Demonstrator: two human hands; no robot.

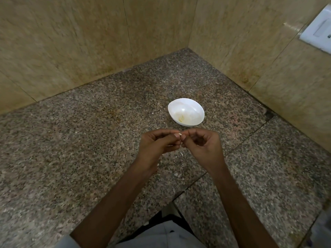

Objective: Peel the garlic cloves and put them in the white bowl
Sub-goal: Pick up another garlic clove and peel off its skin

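Both hands meet fingertip to fingertip above the counter (89, 131). Left hand (157, 144): fingers curled, thumb and forefinger pinching a small pale clove (178, 135). Right hand (202, 145): also curled, its grip closed on the same clove from the other side. The clove sits where the two grips meet, mostly hidden by fingertips. Bowl (193, 122) stands on the counter just beyond the grip, slightly to its right, apart from both hands. One pale yellowish piece (180, 119) lies inside the bowl, too small to identify. A thin pale scrap (181, 154) lies on the counter below the grip.
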